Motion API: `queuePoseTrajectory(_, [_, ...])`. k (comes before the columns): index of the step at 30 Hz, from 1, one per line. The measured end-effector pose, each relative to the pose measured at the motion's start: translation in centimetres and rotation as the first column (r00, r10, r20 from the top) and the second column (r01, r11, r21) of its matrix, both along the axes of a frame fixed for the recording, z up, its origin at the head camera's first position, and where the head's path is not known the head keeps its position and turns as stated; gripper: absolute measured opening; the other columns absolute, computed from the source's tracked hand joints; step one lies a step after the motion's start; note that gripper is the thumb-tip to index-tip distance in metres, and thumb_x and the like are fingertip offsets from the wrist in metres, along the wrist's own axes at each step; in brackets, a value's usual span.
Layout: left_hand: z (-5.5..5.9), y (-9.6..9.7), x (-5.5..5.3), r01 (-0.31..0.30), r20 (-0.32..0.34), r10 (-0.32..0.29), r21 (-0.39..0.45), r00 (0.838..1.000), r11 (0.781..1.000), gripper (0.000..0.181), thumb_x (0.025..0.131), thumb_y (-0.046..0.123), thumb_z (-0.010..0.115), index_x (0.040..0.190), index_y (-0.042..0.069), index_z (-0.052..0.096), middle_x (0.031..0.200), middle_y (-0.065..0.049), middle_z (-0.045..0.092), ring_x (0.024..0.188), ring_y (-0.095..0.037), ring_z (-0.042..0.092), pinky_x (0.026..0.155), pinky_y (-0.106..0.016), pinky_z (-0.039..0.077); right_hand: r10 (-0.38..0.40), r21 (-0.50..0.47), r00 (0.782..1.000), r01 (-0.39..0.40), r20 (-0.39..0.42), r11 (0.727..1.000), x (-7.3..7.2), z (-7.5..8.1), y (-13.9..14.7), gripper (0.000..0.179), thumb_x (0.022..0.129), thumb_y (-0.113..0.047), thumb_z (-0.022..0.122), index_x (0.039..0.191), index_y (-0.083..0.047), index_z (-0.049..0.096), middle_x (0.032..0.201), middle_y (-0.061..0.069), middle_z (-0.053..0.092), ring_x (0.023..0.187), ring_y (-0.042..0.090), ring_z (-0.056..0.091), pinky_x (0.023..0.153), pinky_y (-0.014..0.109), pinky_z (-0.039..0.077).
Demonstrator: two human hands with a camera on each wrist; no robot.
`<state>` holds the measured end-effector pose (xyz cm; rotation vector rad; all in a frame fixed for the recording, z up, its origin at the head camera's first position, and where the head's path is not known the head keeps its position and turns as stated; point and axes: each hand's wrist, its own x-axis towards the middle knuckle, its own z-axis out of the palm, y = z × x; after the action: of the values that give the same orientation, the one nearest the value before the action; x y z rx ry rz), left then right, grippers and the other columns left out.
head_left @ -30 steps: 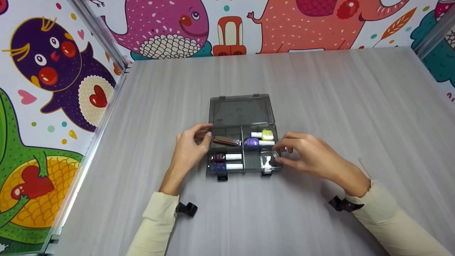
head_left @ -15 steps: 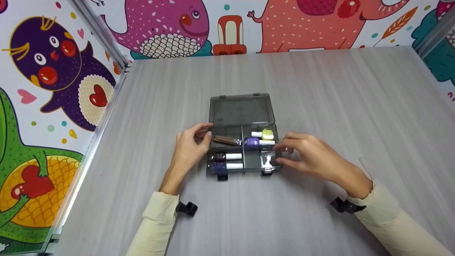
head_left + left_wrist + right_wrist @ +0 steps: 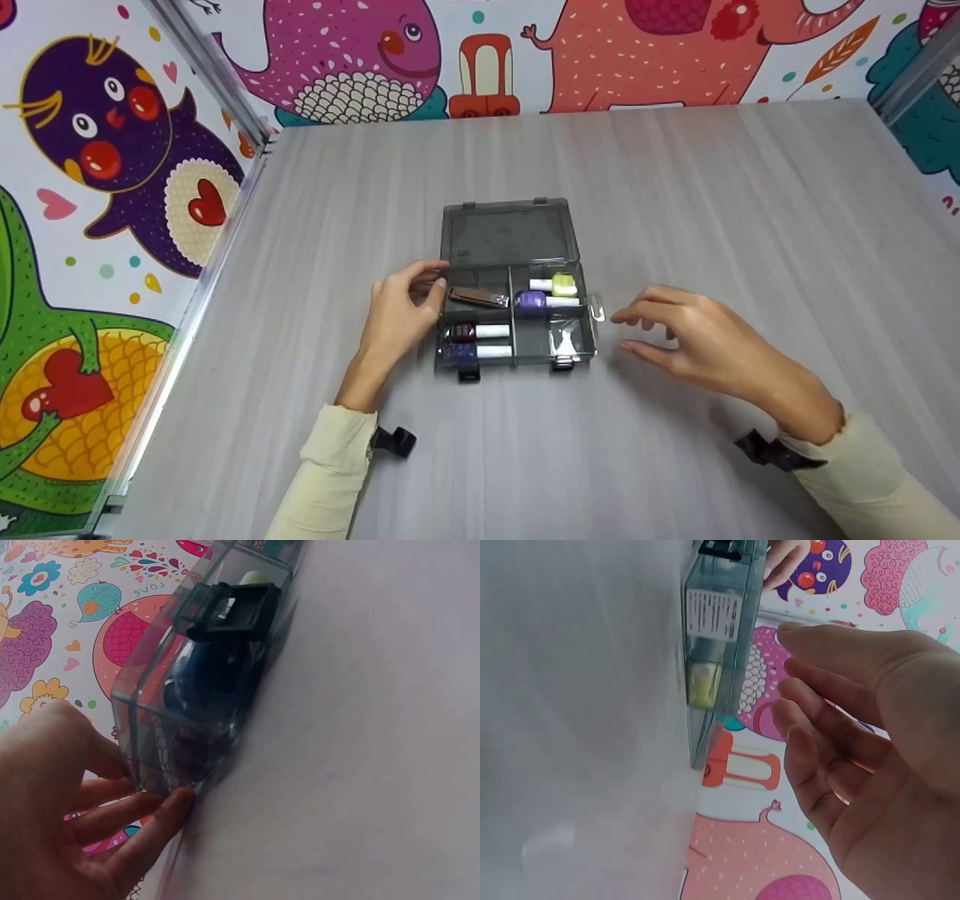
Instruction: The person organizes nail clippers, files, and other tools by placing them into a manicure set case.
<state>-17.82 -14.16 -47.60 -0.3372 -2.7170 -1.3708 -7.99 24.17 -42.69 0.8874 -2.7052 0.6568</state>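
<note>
A smoky clear plastic organizer box (image 3: 515, 359) lies with its lid (image 3: 510, 231) folded back. My left hand (image 3: 401, 311) rests at its left side, fingertips touching the end wall. Near that hand lies a brown nail clipper (image 3: 474, 297), in the back left compartment. Dark red (image 3: 463, 331) and dark blue (image 3: 461, 352) nail polish bottles share the front left one. Back right are a yellow polish bottle (image 3: 562, 284) and a purple polish bottle (image 3: 531, 301). A whitish patch (image 3: 564, 337) shows front right. Off the box's right side, my right hand (image 3: 701, 341) hovers with loosely bent fingers, holding nothing.
A clear hanging tab (image 3: 597, 307) sticks out from the box's right side. Two black latches, one (image 3: 469, 373) at the left, project at its front. Printed panels (image 3: 360, 60) stand along the back and left of the grey table (image 3: 337, 172).
My right hand has drawn back to the right from the box. The small clear piece pinched in its fingers a second ago no longer shows there. My left hand stays put.
</note>
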Motion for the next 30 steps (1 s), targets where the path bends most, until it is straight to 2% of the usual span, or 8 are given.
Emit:
queuePoseTrajectory(7, [0.1, 0.1, 0.0, 0.01, 0.002, -0.01, 0.011, 1.0, 1.0, 0.029, 0.104, 0.017, 0.067, 0.131, 0.013, 0.078, 0.118, -0.005, 0.082, 0.109, -0.018, 0.079, 0.1, -0.039, 0.063, -0.059, 0.062, 0.998, 0.058, 0.017, 0.996, 1.4, -0.5, 2.7, 0.03, 0.081, -0.013, 0.095, 0.108, -0.018, 0.083, 0.098, -0.01, 0.074, 0.082, 0.006, 0.068, 0.063, 0.023, 0.056])
queuePoseTrajectory(15, [0.0, -0.1, 0.1, 0.005, 0.003, -0.005, 0.007, 1.0, 1.0, 0.03, 0.104, 0.018, 0.067, 0.132, 0.014, 0.077, 0.117, -0.005, 0.083, 0.107, -0.019, 0.079, 0.1, -0.039, 0.063, -0.04, 0.068, 0.995, 0.034, 0.091, 0.997, 2.4, -1.3, 5.3, 0.031, 0.081, -0.012, 0.095, 0.11, -0.02, 0.083, 0.098, -0.014, 0.073, 0.081, 0.001, 0.064, 0.064, 0.023, 0.055])
queuePoseTrajectory(22, [0.0, -0.1, 0.1, 0.001, -0.002, -0.001, -0.008, 1.0, 1.0, 0.03, 0.104, 0.018, 0.067, 0.132, 0.013, 0.077, 0.116, -0.006, 0.083, 0.108, -0.02, 0.079, 0.099, -0.04, 0.063, -0.071, 0.129, 0.968, 0.041, 0.24, 0.991, 3.2, -1.4, 6.7, 0.03, 0.087, -0.016, 0.092, 0.112, -0.027, 0.082, 0.108, -0.017, 0.072, 0.091, 0.002, 0.069, 0.072, 0.028, 0.061])
queuePoseTrajectory(30, [0.1, 0.0, 0.1, 0.002, -0.004, -0.002, -0.006, 1.0, 1.0, 0.03, 0.104, 0.018, 0.067, 0.132, 0.013, 0.077, 0.118, -0.007, 0.083, 0.108, -0.02, 0.079, 0.099, -0.039, 0.063, -0.065, 0.163, 0.948, 0.014, 0.312, 0.986, 4.0, -1.5, 8.0, 0.031, 0.088, -0.018, 0.09, 0.115, -0.032, 0.08, 0.113, -0.02, 0.07, 0.098, 0.002, 0.069, 0.077, 0.03, 0.062])
